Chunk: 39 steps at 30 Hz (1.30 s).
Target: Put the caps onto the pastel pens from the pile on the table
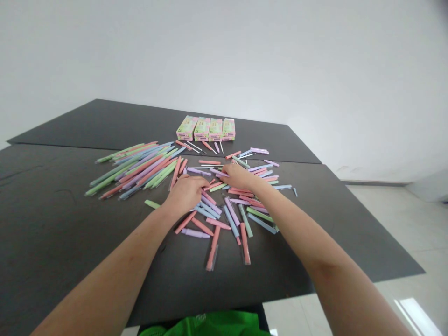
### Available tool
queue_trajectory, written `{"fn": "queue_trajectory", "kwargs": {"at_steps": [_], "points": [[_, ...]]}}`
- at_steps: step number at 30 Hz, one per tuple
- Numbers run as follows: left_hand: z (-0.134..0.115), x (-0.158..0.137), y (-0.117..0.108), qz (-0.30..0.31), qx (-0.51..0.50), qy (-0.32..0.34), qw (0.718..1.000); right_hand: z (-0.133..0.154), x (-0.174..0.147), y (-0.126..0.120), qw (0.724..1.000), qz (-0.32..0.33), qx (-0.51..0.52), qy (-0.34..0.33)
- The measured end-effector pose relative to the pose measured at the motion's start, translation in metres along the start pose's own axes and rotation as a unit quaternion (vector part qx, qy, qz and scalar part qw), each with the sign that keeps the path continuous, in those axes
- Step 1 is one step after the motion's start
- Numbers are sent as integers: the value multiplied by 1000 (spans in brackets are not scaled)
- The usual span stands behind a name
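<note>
Loose pen parts in pink, purple, blue and green lie in a spread-out pile on the dark table, among them a pink pen barrel (213, 249) near the front. My right hand (240, 177) reaches into the back of the pile, its fingers closed at the end of a purple pen barrel (217, 172). At the pile's left side is my left hand (187, 192), its fingers curled together; what they hold, if anything, is hidden. Thin white pen refills (212, 165) lie just beyond the two hands.
Left of the pile, a heap of long assembled-looking pens (140, 170) lies on the dark table (52, 186). Several small pink and green boxes (203, 129) stand in a row at the back. Behind the table rises a white wall (224, 56).
</note>
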<state>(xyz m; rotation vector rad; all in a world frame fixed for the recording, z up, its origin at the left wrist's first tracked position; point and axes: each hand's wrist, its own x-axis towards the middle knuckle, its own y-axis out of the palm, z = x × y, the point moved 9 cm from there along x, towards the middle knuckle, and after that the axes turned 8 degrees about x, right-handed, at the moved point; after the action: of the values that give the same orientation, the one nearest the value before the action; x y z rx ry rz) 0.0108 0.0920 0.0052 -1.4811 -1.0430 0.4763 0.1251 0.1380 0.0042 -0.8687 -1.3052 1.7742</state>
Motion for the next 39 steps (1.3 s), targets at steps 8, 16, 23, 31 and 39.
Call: {"fn": "queue_trajectory", "kwargs": {"at_steps": [8, 16, 23, 31, 39], "points": [[33, -6, -27, -122, -61, -157, 978, -21, -29, -34, 973, -134, 185, 35], [36, -3, -12, -62, -29, -160, 985, -33, -70, -33, 777, -190, 596, 68], [18, 0, -12, -45, -16, -106, 993, -15, -80, -1, 621, -128, 772, 54], [-17, -3, -23, -77, -429, -68, 898, 12, -86, 10, 653, -40, 756, -2], [-24, -3, -17, -48, -493, -84, 865, 22, -85, 14, 677, -22, 736, -9]]}}
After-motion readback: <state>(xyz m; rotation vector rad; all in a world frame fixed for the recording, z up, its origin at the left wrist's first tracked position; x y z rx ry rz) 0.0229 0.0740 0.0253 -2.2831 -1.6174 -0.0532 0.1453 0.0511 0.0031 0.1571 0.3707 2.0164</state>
